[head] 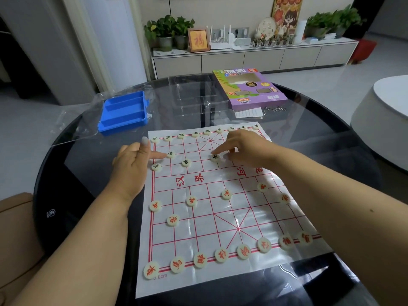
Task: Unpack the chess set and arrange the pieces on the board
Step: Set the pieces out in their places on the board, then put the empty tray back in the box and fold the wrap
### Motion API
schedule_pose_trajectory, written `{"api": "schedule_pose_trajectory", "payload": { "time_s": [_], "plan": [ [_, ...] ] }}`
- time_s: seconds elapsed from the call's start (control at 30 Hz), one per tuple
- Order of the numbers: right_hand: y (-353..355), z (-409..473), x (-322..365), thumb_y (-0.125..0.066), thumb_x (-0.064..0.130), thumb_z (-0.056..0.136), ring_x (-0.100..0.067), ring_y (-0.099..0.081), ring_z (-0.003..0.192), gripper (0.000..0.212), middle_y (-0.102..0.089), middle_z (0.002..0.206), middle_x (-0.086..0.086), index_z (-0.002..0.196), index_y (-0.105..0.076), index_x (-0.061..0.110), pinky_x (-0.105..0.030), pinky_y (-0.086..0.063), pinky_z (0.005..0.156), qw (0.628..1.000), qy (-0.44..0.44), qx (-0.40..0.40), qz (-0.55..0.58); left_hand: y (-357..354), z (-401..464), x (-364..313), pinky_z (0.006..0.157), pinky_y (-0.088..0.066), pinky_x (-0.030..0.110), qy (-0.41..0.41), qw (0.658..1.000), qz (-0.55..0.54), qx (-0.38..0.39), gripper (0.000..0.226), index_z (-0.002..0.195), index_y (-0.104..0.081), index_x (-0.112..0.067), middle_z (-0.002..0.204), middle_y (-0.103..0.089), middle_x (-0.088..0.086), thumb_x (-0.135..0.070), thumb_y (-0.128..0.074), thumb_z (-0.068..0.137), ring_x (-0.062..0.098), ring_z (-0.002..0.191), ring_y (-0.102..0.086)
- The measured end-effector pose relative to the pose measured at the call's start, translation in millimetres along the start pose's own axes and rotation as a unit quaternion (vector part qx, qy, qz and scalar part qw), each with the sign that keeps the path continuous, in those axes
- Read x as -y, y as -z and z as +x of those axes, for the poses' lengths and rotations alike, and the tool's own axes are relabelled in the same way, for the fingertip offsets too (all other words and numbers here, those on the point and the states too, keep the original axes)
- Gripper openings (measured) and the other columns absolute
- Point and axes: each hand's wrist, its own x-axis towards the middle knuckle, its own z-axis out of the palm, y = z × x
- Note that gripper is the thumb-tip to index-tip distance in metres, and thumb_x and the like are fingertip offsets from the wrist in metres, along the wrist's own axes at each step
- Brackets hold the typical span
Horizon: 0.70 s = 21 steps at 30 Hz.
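Observation:
A white paper chess board (220, 217) with red lines lies on the dark round table (88, 173). Cream round pieces with red characters line its near rows, such as one at the near left corner (151, 270). Pieces with black characters stand along the far rows. My left hand (132, 160) reaches over the board's left edge, its index fingertip touching a black-character piece (170, 154). My right hand (245, 149) hovers over the far right part, its index fingertip on another black-character piece (215, 157). It hides the pieces beneath it.
A blue plastic tray (123, 113) sits at the far left on a clear plastic sheet. A clear plastic insert (194, 93) and the purple game box (249, 87) lie at the far side, with a paper slip (248, 112). A white seat (382, 120) stands right.

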Motion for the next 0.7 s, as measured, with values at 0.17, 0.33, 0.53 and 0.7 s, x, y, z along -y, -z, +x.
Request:
{"api": "schedule_pose_trajectory", "payload": {
  "time_s": [0.17,0.33,0.53,0.7],
  "plan": [
    [2,-1,1,-0.055,0.017,0.093,-0.013,-0.046,0.092,0.035,-0.051,0.096,0.004,0.122,-0.062,0.036,-0.024,-0.038,0.082,1.0,-0.009,0.003,-0.001,1,-3,-4,0.076,-0.029,0.013,-0.004,1.0,-0.008,-0.007,0.075,0.112,-0.07,-0.023,0.127,-0.048,0.003,-0.063,-0.011,0.091,0.007,0.106,-0.038],
    [5,3,-2,-0.056,0.013,0.092,-0.01,-0.049,0.084,0.036,-0.051,0.092,0.01,0.122,-0.063,0.032,-0.02,-0.036,0.073,0.996,-0.046,-0.067,0.049,4,-6,-9,0.096,-0.022,0.028,-0.002,0.997,-0.066,-0.036,0.071,0.105,-0.073,-0.026,0.133,-0.048,0.001,-0.061,-0.012,0.093,0.008,0.118,-0.037],
    [10,16,-1,-0.052,0.013,0.094,-0.015,-0.055,0.1,0.034,-0.059,0.123,-0.002,0.123,-0.062,0.026,-0.02,-0.037,0.077,0.99,-0.096,-0.092,0.035,7,-3,-14,0.089,-0.029,0.029,0.054,0.99,-0.128,-0.015,0.07,0.107,-0.071,-0.025,0.121,-0.059,-0.002,-0.062,-0.014,0.094,0.012,0.109,-0.048],
    [7,42,11,-0.054,0.017,0.093,-0.02,-0.059,0.105,0.029,-0.062,0.124,-0.004,0.12,-0.064,0.02,-0.023,-0.042,0.083,0.988,-0.095,-0.112,0.044,17,17,-24,0.094,-0.033,0.035,0.134,0.976,-0.17,-0.018,0.06,0.104,-0.07,-0.022,0.109,-0.06,-0.002,-0.052,-0.018,0.101,0.015,0.104,-0.049]
  ]
}}
